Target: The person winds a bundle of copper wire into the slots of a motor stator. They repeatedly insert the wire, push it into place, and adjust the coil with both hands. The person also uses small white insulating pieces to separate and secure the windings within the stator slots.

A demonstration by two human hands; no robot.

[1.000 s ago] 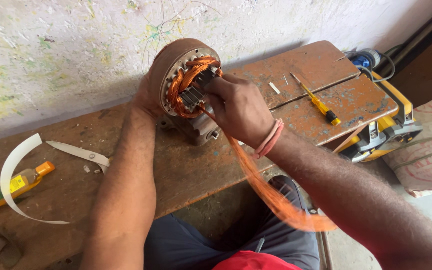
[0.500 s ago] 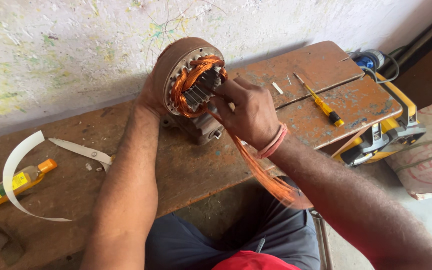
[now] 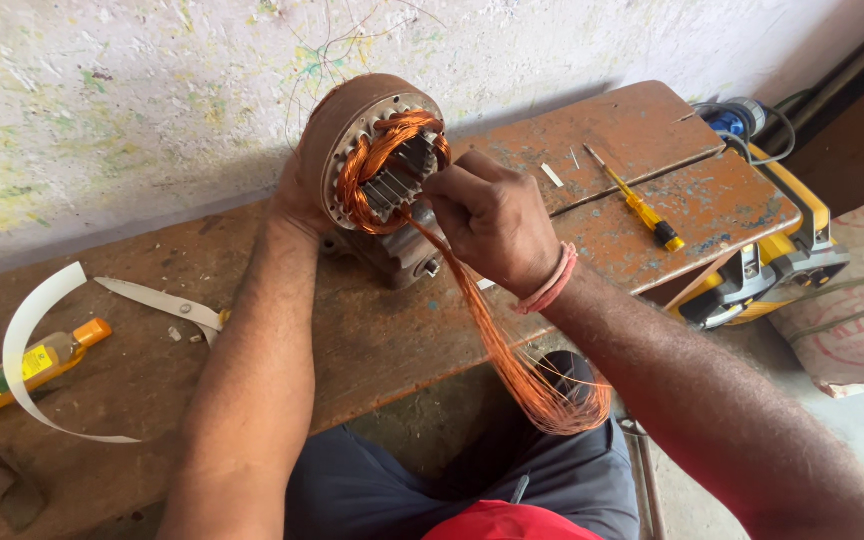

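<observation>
Your left hand (image 3: 297, 195) grips the motor stator (image 3: 372, 170) from behind, fingers hidden. Your right hand (image 3: 492, 225) pinches copper wire (image 3: 492, 340) at the slots just left of its fingertips. Several coils look seated; a long loose bundle hangs below, unwound.

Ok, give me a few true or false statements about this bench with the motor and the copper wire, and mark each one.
1. The right hand pinches the bundle of orange copper wire at the round rusty motor stator. True.
2. The left hand rests flat on the brown wooden bench. False: it grips the stator's back side.
3. The yellow-handled screwdriver lies on the bench, away from both hands. True.
4. The yellow plastic bottle stands upright. False: it lies on its side.
5. The wire bundle hangs down past the bench edge. True.
</observation>
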